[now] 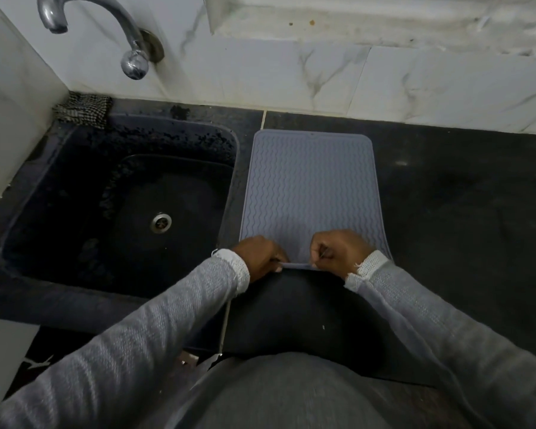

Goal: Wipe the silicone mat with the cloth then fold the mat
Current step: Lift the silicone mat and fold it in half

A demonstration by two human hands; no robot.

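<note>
A grey silicone mat point(311, 187) with wavy ridges lies flat on the black counter point(461, 196), right of the sink. My left hand point(260, 258) pinches the mat's near edge at its left part. My right hand point(338, 250) pinches the same near edge further right. The near edge is lifted slightly between the two hands. A checkered cloth point(82, 108) lies bunched at the sink's far left corner, away from both hands.
A black sink point(75, 168) with a metal drain point(161, 222) sits to the left. A chrome tap point(106, 32) juts from the white marble wall above it. The counter stretches right of the mat.
</note>
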